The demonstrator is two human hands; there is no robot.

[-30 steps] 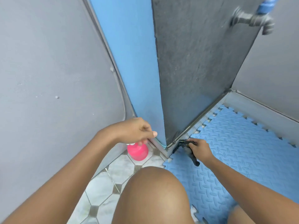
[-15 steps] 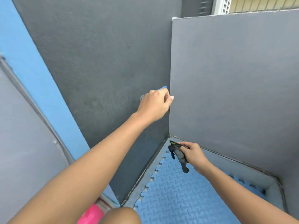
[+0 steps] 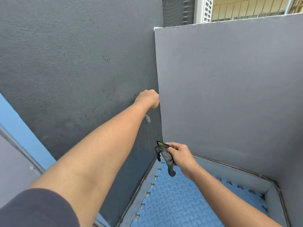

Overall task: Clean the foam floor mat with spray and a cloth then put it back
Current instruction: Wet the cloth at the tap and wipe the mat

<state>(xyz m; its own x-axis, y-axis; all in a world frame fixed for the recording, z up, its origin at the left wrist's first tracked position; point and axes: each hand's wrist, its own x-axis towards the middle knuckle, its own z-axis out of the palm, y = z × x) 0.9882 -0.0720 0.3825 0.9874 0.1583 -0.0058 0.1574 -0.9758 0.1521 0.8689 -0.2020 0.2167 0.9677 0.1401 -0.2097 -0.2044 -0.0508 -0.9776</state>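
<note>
The blue foam floor mat (image 3: pixel 180 207) lies flat on the floor at the bottom, inside a low grey curb. My right hand (image 3: pixel 181 155) is above the mat's far corner, shut on a dark grey cloth (image 3: pixel 166 159) with a yellow patch; the cloth hangs down from my fingers. My left hand (image 3: pixel 147 98) is raised against the dark wall right at the corner, fingers closed over the tap's handle, which is hidden. The tap's grey spout (image 3: pixel 147 119) pokes out just under my wrist. No spray bottle is in view.
A dark grey wall (image 3: pixel 82 71) and a lighter grey wall (image 3: pixel 229 95) meet in a corner just ahead. A blue strip (image 3: pixel 19 128) runs down the left. The grey curb (image 3: pixel 229 171) edges the mat. A vented unit (image 3: pixel 178 12) stands above the wall.
The view has swung up from the floor to the wall corner. My left hand left the pink bottle and rose to the tap. My right hand lifted the cloth off the mat's edge.
</note>
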